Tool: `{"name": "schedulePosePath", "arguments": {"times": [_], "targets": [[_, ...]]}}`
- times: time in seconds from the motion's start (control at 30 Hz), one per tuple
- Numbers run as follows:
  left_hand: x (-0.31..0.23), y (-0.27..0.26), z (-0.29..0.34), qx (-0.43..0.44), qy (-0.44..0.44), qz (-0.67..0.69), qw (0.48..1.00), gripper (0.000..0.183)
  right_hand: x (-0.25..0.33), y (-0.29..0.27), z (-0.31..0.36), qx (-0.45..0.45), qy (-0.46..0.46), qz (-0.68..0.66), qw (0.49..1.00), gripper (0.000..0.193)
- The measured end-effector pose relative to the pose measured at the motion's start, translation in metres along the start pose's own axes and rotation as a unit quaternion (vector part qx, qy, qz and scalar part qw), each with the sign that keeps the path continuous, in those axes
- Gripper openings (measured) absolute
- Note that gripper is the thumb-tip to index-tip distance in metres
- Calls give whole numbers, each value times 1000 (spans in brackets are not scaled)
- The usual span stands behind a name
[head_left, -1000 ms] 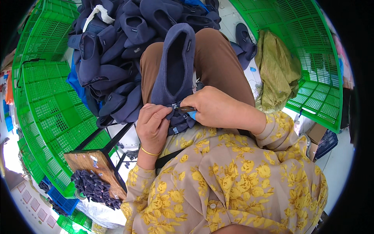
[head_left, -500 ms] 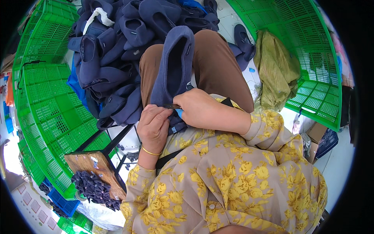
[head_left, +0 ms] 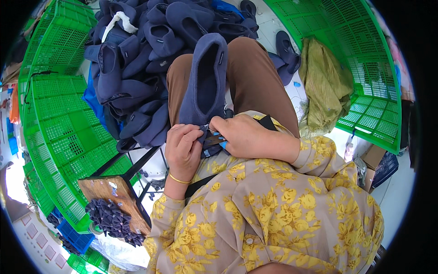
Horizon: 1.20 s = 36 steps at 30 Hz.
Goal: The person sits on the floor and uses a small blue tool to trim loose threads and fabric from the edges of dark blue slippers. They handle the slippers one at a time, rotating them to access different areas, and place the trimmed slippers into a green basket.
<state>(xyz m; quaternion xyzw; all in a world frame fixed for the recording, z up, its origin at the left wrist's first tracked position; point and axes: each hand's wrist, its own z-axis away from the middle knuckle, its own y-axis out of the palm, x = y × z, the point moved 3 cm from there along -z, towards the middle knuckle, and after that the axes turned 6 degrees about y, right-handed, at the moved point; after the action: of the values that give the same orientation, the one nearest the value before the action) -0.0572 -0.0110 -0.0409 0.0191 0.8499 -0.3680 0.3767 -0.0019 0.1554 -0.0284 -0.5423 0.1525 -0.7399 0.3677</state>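
A navy fabric slip-on shoe [head_left: 191,98] lies across my lap between the knees, its opening facing up. At its near end my left hand [head_left: 184,148] is closed, fingertips pinching the shoe's edge and some dark cloth. Opposite, my right hand [head_left: 242,136] is closed round small dark metal snips [head_left: 212,140], its thumb and forefinger close to the same edge. Bits of blue show at the right fingers; whether they are tape or handle I cannot tell. Dark navy fabric [head_left: 211,150] bunches beneath both hands. What the fingertips pinch is partly hidden.
A heap of similar navy shoes [head_left: 132,91] rises beyond my knees to the left. Green plastic crates [head_left: 57,100] stand at left, another green crate [head_left: 365,68] at right, beside an olive sack [head_left: 321,86]. Small dark bows [head_left: 107,217] sit on a wooden stool [head_left: 112,189] at lower left.
My right hand has shifted slightly right and turned, so the snips point down below the shoe's edge while thumb and forefinger come to that edge. The left hand keeps its pinch.
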Motion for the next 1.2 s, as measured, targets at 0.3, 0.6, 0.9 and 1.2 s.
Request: {"name": "schedulePosePath", "arguments": {"times": [0.3,0.6,0.9,1.2], "targets": [[-2,2,1,-9,3,16,1000,21,-4,17,-3,-42,-14,15,999,35],[-4,2,0,-28,-25,21,999,21,-3,18,-3,-72,-21,5,997,37],[-1,1,-3,-32,-40,56,997,21,-7,20,-2,-96,31,-74,992,42],[-2,5,0,-13,-33,60,998,19,-10,15,-10,-118,-29,-214,969,30]]}}
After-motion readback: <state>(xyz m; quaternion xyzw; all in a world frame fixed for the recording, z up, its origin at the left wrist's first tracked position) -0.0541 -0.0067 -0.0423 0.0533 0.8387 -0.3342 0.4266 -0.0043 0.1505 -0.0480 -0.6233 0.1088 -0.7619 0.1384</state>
